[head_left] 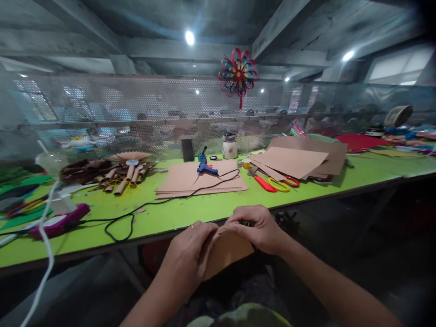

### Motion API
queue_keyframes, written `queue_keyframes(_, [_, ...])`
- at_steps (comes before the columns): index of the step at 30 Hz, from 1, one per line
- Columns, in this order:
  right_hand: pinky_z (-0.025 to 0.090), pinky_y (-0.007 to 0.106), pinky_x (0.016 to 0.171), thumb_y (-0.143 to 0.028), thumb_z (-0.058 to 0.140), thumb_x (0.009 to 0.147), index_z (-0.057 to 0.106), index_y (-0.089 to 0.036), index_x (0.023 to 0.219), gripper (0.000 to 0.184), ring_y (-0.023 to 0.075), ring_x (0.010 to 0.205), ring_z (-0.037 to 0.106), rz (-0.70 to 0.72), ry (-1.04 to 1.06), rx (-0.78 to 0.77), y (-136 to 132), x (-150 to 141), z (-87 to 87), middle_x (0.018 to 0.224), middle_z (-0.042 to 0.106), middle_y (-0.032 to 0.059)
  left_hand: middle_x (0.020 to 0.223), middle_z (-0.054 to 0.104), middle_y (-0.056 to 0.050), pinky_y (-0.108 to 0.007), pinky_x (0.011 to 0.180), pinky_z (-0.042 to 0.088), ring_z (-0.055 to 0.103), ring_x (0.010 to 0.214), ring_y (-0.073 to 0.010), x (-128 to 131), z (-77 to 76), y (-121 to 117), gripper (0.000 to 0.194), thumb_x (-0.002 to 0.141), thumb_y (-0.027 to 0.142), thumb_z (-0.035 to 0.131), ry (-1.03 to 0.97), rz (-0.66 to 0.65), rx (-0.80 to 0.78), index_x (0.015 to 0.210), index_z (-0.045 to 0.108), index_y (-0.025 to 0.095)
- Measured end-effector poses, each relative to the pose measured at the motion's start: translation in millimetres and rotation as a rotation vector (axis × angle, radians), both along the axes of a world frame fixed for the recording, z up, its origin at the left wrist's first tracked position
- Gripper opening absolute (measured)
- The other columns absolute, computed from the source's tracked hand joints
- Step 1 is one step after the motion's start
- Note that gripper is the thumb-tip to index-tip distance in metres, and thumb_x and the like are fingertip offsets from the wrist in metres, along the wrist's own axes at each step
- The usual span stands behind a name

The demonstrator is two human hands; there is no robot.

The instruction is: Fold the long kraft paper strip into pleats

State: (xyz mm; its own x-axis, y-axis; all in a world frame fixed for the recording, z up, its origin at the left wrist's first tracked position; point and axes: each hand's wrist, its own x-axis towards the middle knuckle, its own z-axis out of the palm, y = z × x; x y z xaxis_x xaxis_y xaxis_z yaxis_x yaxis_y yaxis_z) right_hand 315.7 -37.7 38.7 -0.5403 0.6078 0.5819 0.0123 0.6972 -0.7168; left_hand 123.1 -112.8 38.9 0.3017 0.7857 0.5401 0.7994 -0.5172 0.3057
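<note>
Both hands hold a piece of brown kraft paper [226, 252] over my lap, just below the table's front edge. My left hand [187, 250] is closed on its left side, with the fingertips partly hidden by the paper. At the top edge, my right hand [260, 227] pinches the paper between thumb and fingers. The paper looks folded or bent along the top, where the two hands nearly meet. Beyond them, on the table, a blue glue gun [207, 168] rests on a stack of brown paper sheets [173, 181].
Red-handled scissors [264, 183] and yellow-handled scissors [279, 185] lie right of the stack, beside larger brown sheets [299, 159]. A black cord [160, 202] crosses the green table [190, 211] to a purple power strip [61, 221]. Rolled paper tubes [124, 181] lie left; a bottle [229, 147] stands behind.
</note>
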Motion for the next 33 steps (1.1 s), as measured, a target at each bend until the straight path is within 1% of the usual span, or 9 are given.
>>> queue_keyframes(5, [0.043, 0.017, 0.055, -0.028, 0.059, 0.084, 0.072, -0.012, 0.080, 0.021, 0.0100, 0.058, 0.060, 0.010, -0.024, 0.031, -2.1, 5.2, -5.6, 0.068, 0.069, 0.0039, 0.087, 0.067, -0.001, -0.021, 0.067, 0.046, 0.062, 0.077, -0.0137, -5.8, 2.9, -10.4, 0.016, 0.091, 0.028, 0.044, -0.062, 0.002, -0.173, 0.098, 0.058, 0.024])
queue_keyframes(7, [0.043, 0.016, 0.053, -0.029, 0.059, 0.084, 0.072, -0.013, 0.080, 0.021, 0.0101, 0.057, 0.060, 0.009, -0.033, 0.042, -2.5, 8.1, -8.7, 0.068, 0.069, 0.0040, 0.084, 0.066, -0.001, -0.021, 0.064, 0.045, 0.062, 0.073, -0.0139, -8.1, 2.7, -15.3, 0.016, 0.091, 0.028, 0.044, -0.031, 0.008, -0.155, 0.096, 0.059, 0.023])
queue_keyframes(12, [0.041, 0.017, 0.053, -0.029, 0.057, 0.085, 0.070, -0.013, 0.079, 0.021, 0.0095, 0.058, 0.057, 0.038, -0.098, 0.026, -2.8, 12.8, -10.3, 0.067, 0.068, 0.0035, 0.072, 0.062, -0.002, -0.024, 0.057, 0.040, 0.056, 0.061, -0.0151, -10.4, -2.5, -23.9, 0.015, 0.091, 0.023, 0.042, 0.096, -0.005, -0.001, 0.091, 0.057, 0.021])
queue_keyframes(15, [0.043, 0.017, 0.059, -0.029, 0.059, 0.084, 0.068, -0.013, 0.085, 0.018, 0.0107, 0.066, 0.058, 0.127, -0.203, 0.013, -2.5, 11.5, -4.5, 0.075, 0.068, 0.0037, 0.070, 0.060, -0.001, -0.024, 0.057, 0.038, 0.055, 0.061, -0.0145, -9.3, -4.5, -24.6, 0.014, 0.091, 0.020, 0.041, 0.109, -0.040, 0.004, 0.091, 0.056, 0.020])
queue_keyframes(18, [0.043, 0.017, 0.062, -0.029, 0.056, 0.086, 0.067, -0.013, 0.094, 0.021, 0.0111, 0.071, 0.060, 0.234, -0.259, 0.067, -5.7, 8.3, 4.2, 0.082, 0.069, 0.0048, 0.071, 0.060, -0.001, -0.024, 0.057, 0.038, 0.055, 0.062, -0.0142, -6.3, -4.0, -23.6, 0.014, 0.091, 0.019, 0.041, 0.101, -0.062, 0.001, 0.092, 0.054, 0.021])
queue_keyframes(22, [0.043, 0.017, 0.062, -0.026, 0.051, 0.089, 0.068, -0.014, 0.091, 0.021, 0.0099, 0.068, 0.061, 0.213, -0.231, 0.161, -13.6, 7.7, 10.1, 0.080, 0.070, 0.0047, 0.073, 0.063, -0.001, -0.024, 0.058, 0.039, 0.057, 0.062, -0.0142, -5.3, -2.0, -25.8, 0.012, 0.091, 0.022, 0.043, 0.085, -0.060, 0.048, 0.091, 0.054, 0.022])
queue_keyframes(25, [0.042, 0.017, 0.060, -0.026, 0.051, 0.089, 0.068, -0.013, 0.090, 0.021, 0.0094, 0.065, 0.060, 0.183, -0.252, 0.180, -17.0, 10.4, 8.9, 0.076, 0.069, 0.0042, 0.069, 0.062, 0.001, -0.022, 0.055, 0.039, 0.057, 0.059, -0.0133, -10.4, -0.3, -32.0, 0.009, 0.090, 0.025, 0.047, 0.081, -0.041, -0.006, 0.086, 0.055, 0.023])
queue_keyframes(29, [0.042, 0.017, 0.062, -0.027, 0.048, 0.091, 0.067, -0.013, 0.091, 0.024, 0.0100, 0.069, 0.061, 0.177, -0.271, 0.129, -15.9, 12.1, 8.1, 0.079, 0.069, 0.0047, 0.074, 0.064, 0.000, -0.020, 0.056, 0.041, 0.060, 0.063, -0.0136, -21.6, 0.7, -39.9, 0.011, 0.091, 0.026, 0.045, 0.082, -0.024, -0.063, 0.092, 0.055, 0.024])
queue_keyframes(33, [0.043, 0.017, 0.065, -0.027, 0.043, 0.093, 0.066, -0.013, 0.100, 0.028, 0.0109, 0.075, 0.061, 0.232, -0.330, 0.092, -9.4, 12.0, 7.5, 0.088, 0.069, 0.0062, 0.074, 0.064, 0.000, -0.021, 0.056, 0.041, 0.061, 0.063, -0.0139, -30.8, -5.3, -38.3, 0.013, 0.092, 0.026, 0.042, 0.123, 0.001, -0.097, 0.091, 0.055, 0.024])
